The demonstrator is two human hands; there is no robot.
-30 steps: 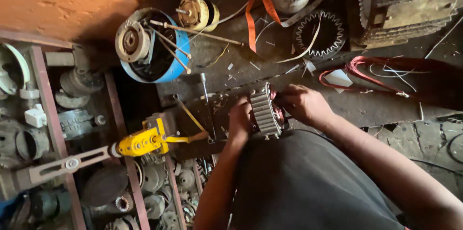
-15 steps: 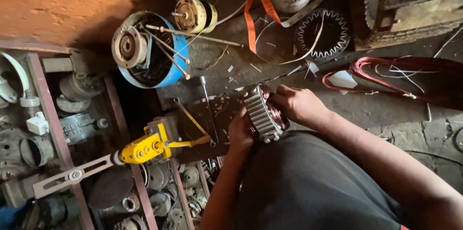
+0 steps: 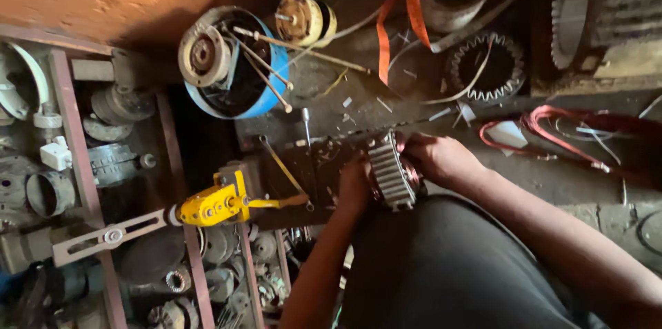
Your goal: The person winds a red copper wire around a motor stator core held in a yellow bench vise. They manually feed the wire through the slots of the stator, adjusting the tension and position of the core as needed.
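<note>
Both hands met at a small ribbed motor stator [image 3: 392, 176] in the head view, the only view there was. The left hand [image 3: 355, 187] cupped its near side with fingers curled closed against the metal fins, and the right hand [image 3: 438, 158] wrapped over the far end, also closed on it. Held between the two palms just above the person's dark-clothed lap, the stator sat tilted, seemingly so that its reddish copper windings faced the right hand's fingers; how the fingertips lay on the wire could not be told.

Directly ahead of the hands lay a dark work board [image 3: 310, 163] with a slim metal rod [image 3: 284, 170] resting on it, close enough to reach. A yellow hand tool [image 3: 219, 203] lay to the left, its long grey arm stretching over a red-framed rack [image 3: 69, 136].

As for containers, a blue tub [image 3: 265, 87] held a rusty motor end-cap and several thin sticks leaning out over its rim. The rack's compartments were packed with grey rings, pulleys and round castings. A loose coil of red wire [image 3: 558, 129] lay on the floor to the right, well apart from the stator.
</note>
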